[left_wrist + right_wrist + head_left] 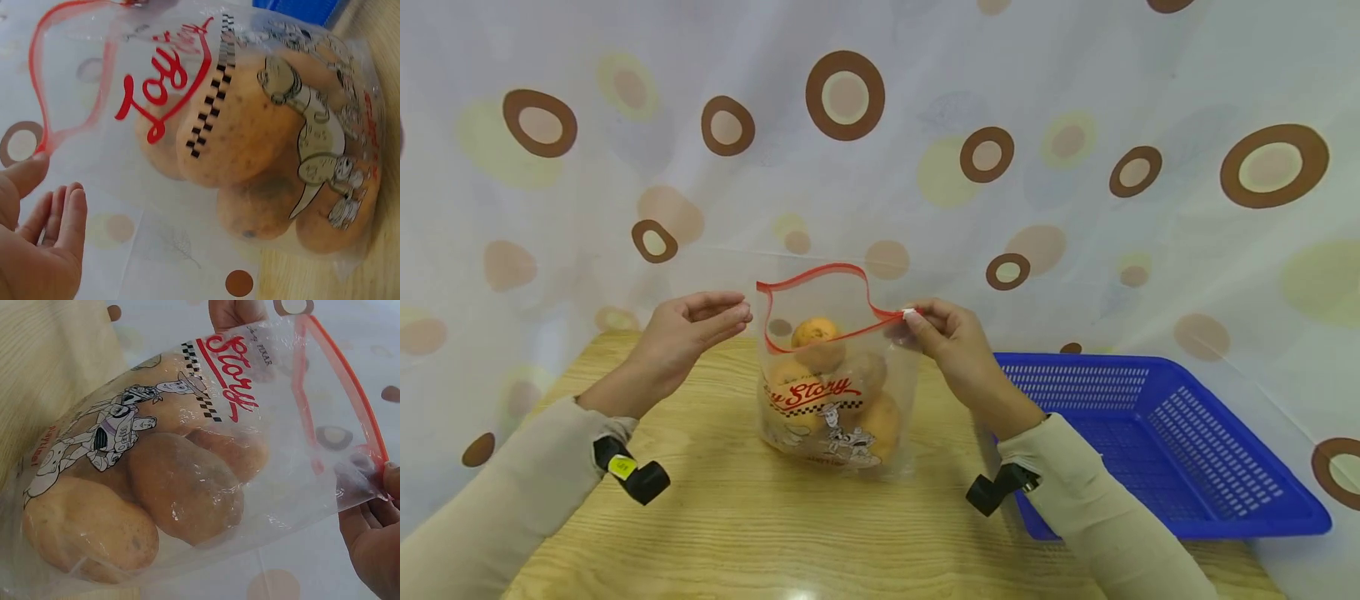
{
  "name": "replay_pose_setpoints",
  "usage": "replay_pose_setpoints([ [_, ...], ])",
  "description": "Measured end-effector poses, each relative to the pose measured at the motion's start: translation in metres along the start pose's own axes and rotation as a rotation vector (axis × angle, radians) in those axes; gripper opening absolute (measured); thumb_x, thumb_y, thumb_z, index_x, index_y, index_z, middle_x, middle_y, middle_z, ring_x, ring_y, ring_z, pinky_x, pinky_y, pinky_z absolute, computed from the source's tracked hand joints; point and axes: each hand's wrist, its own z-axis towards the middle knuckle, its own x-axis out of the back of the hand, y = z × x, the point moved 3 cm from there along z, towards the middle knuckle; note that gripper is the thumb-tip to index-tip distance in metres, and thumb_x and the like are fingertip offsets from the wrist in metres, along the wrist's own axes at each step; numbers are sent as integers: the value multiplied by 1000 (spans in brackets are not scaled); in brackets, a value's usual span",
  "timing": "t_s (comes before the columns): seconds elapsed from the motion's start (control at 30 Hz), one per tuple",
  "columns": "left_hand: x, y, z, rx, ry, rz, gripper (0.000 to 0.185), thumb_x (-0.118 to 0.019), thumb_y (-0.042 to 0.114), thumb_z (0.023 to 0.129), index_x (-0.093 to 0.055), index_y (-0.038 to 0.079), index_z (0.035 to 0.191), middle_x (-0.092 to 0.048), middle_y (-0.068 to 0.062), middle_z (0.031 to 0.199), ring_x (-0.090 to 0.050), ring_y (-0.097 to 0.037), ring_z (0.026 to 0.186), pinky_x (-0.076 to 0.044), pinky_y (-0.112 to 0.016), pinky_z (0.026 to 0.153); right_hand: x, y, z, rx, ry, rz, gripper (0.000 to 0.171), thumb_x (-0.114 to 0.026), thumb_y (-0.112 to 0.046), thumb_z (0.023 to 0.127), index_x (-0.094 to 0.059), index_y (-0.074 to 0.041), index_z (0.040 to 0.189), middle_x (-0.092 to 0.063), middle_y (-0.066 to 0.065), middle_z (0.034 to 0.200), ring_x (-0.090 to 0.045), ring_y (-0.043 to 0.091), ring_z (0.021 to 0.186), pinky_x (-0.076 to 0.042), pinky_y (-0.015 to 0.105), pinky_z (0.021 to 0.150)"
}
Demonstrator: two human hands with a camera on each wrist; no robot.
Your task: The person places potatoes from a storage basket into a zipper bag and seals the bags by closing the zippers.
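A clear zip bag [835, 417] with a red zip edge and printed cartoon figures stands on the table, its mouth agape. Several potatoes [187, 487] fill its lower part; one potato [815, 332] shows through the opening. My right hand [953, 337] pinches the right end of the red zip between thumb and fingers, right at the small white slider [909, 312]. Beside the bag's left top corner is my left hand [688, 337], fingers fairly straight. In the left wrist view its thumb tip overlaps the corner of the red zip [39, 81], while the other fingers stand apart from it.
A blue plastic basket [1150, 367] with slotted walls sits to the right, close to my right forearm. The wooden table [715, 517] runs beneath the bag. Behind it hangs a pale curtain [895, 208] with brown ring spots.
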Motion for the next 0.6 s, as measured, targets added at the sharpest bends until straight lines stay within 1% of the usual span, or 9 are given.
replay_pose_setpoints([
  [0.07, -3, 1, 4, -51, 17, 110, 41, -68, 19, 91, -56, 3, 126, -67, 8, 105, -63, -3, 101, -51, -18, 95, 3, 0, 3, -18, -16, 30, 13, -48, -7, 101, -59, -1, 107, -71, -4, 88, -68, 11, 87, -58, 29, 87],
  [0.1, -4, 1, 6, -64, 24, 150, 45, -68, 21, 91, -55, 4, 130, -66, 10, 108, -62, -3, 104, -50, -18, 96, 4, 1, 4, -25, -23, 45, 13, -48, -7, 101, -59, -3, 105, -72, -5, 87, -68, 10, 87, -58, 28, 87],
  [0.17, -6, 0, 11, -70, 34, 233, 52, -69, 28, 90, -54, 7, 135, -64, 7, 118, -57, -6, 114, -46, -22, 103, 7, 4, 7, -38, -31, 76, 14, -47, -6, 101, -61, -7, 102, -72, -5, 86, -68, 9, 88, -58, 27, 86],
  [0.23, -9, -1, 17, -77, 42, 281, 56, -69, 33, 89, -53, 9, 137, -62, 6, 124, -53, -9, 120, -43, -30, 108, 9, 6, 9, -43, -41, 95, 14, -47, -6, 101, -61, -9, 100, -72, -4, 86, -68, 10, 88, -58, 27, 86],
  [0.3, -13, -1, 23, -84, 58, 291, 55, -69, 35, 89, -55, 10, 136, -62, 5, 124, -52, -11, 121, -42, -35, 110, 12, 8, 9, -49, -39, 107, 15, -48, -7, 101, -62, -11, 100, -72, -3, 87, -68, 10, 88, -58, 27, 87],
  [0.37, -17, -2, 27, -99, 77, 287, 52, -69, 34, 89, -58, 8, 132, -66, 8, 115, -57, -10, 114, -46, -34, 106, 15, 9, 9, -54, -18, 94, 13, -50, -8, 100, -63, -9, 101, -73, -3, 88, -69, 10, 88, -58, 28, 88],
  [0.47, -21, -1, 32, -148, 111, 275, 45, -69, 28, 90, -63, -1, 123, -69, 14, 94, -65, -6, 93, -56, -27, 91, 21, 10, 8, -45, 53, 50, 13, -55, -10, 98, -64, -4, 105, -72, -3, 89, -69, 11, 88, -57, 29, 89],
  [0.53, -20, 0, 32, -183, 140, 276, 42, -69, 24, 90, -63, -7, 117, -69, 16, 85, -66, -5, 82, -59, -23, 83, 25, 9, 8, -36, 115, 3, 17, -59, -12, 96, -64, 1, 107, -72, -4, 88, -69, 11, 87, -58, 29, 88],
  [0.6, -16, 1, 31, -197, 169, 254, 39, -68, 19, 91, -62, -12, 115, -69, 15, 80, -67, -3, 78, -59, -21, 79, 29, 9, 8, -32, 166, -44, 21, -61, -14, 95, -63, 3, 108, -71, -4, 87, -68, 11, 85, -59, 27, 84],
])
